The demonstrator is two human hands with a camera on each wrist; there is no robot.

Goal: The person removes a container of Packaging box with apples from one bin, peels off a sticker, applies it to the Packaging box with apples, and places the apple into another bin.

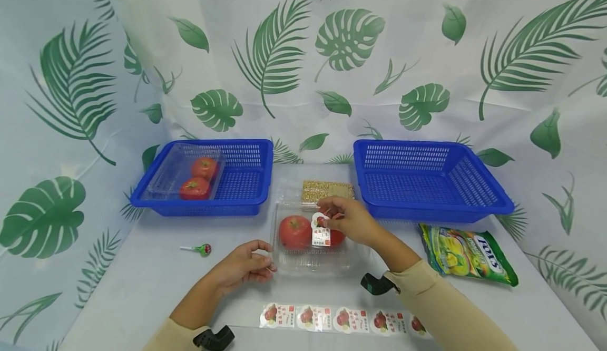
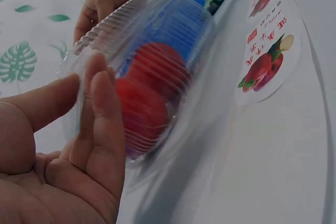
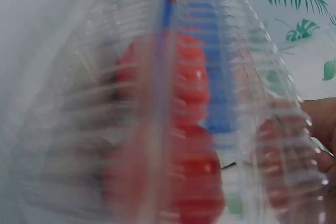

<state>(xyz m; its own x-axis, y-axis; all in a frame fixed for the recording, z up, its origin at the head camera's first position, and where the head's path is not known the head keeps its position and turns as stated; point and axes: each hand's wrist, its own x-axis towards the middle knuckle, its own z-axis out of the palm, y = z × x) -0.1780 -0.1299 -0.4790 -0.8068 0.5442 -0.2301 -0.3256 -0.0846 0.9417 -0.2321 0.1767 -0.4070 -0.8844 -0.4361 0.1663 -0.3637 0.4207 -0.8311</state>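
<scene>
I find the clear clamshell box at the middle of the table, near edge side, holding two tomatoes; the right one is largely covered by a fruit sticker lying on the lid. The right hand rests on the lid with its fingers curled at the sticker's upper edge; whether it pinches or only presses the sticker I cannot tell. The left hand steadies the box's left wall, thumb and fingertips on the plastic. The left wrist view confirms this: straight fingers lie flat against the ribbed wall, a detail the head view leaves unclear. The right wrist view gives only blurred plastic and red fruit. Nearest me lies a sticker strip. A snack bar sits just beyond the box. Far left, a blue basket holds another filled box; far right, a second blue basket. A candy bag lies right, a lollipop left.
</scene>
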